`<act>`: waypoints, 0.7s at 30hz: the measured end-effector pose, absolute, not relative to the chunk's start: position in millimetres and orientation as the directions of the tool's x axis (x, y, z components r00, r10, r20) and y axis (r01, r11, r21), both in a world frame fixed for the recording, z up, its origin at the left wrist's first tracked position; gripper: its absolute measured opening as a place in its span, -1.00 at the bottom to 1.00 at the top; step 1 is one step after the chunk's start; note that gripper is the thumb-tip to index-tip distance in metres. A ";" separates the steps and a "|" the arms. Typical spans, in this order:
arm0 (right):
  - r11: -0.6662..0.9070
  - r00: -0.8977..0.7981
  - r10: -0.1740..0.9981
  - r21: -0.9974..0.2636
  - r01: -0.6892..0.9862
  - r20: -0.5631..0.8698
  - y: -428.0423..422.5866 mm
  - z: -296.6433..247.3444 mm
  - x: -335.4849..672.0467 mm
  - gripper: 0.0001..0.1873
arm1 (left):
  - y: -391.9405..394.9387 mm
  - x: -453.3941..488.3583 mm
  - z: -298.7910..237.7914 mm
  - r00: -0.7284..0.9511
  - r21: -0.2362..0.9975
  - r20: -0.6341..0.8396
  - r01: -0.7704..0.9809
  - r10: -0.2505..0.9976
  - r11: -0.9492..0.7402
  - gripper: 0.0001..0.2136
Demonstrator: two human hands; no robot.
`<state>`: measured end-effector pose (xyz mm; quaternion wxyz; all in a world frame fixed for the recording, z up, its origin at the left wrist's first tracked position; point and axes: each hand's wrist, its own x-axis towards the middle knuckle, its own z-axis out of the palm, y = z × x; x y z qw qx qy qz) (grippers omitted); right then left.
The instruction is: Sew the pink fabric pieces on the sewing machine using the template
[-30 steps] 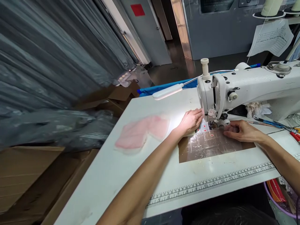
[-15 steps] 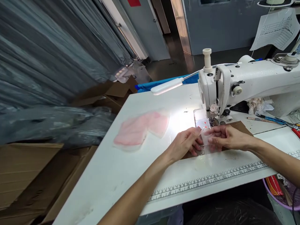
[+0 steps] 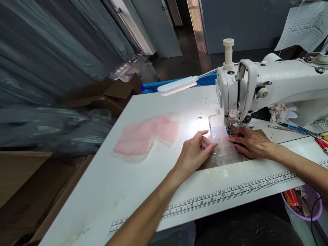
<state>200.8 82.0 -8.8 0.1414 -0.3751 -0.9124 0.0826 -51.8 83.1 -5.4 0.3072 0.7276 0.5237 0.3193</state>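
Note:
My left hand (image 3: 195,149) is beside the machine bed, thumb and forefinger apart, other fingers curled behind the thumb. Nothing shows in its grip. My right hand (image 3: 249,142) rests low by the needle area, fingers stretched out and lying on a thin, see-through whitish sheet (image 3: 223,152). That sheet spreads between both hands in front of the presser foot (image 3: 228,129); whether it is sheer cloth or plastic I cannot tell. Small red marks show near the foot. The white sewing machine (image 3: 232,92) stands above. To the left lie pink sheer fabric pieces (image 3: 138,136), blurred.
A white lamp (image 3: 178,85) reaches over the table (image 3: 153,191), whose front edge carries a printed ruler (image 3: 225,196). Scissors and thin tools (image 3: 299,129) lie at right, with lace scraps (image 3: 279,112) behind. A purple basket (image 3: 317,213) stands below; cardboard boxes (image 3: 23,177) are left.
My hands were close together, fingers pinching a small translucent piece. Now they are farther apart, and the sheet lies flat between them. The view has shifted slightly.

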 end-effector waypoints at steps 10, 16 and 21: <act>0.645 -0.610 0.746 -0.515 0.565 0.266 85.4 -16.1 213.4 -0.63 | 76.9 -52.1 5.0 0.847 0.566 0.249 0.266 0.469 -0.780 -0.86; 0.726 -0.654 0.682 -0.411 0.551 0.328 85.5 -18.4 215.3 -0.64 | 75.1 -50.5 -4.0 0.838 0.417 0.388 0.211 0.384 -0.884 -0.85; 0.748 -0.659 0.663 -0.356 0.560 0.356 85.8 -22.2 215.3 -0.61 | 74.8 -50.1 -0.2 0.796 0.413 0.490 0.148 0.357 -0.898 -0.86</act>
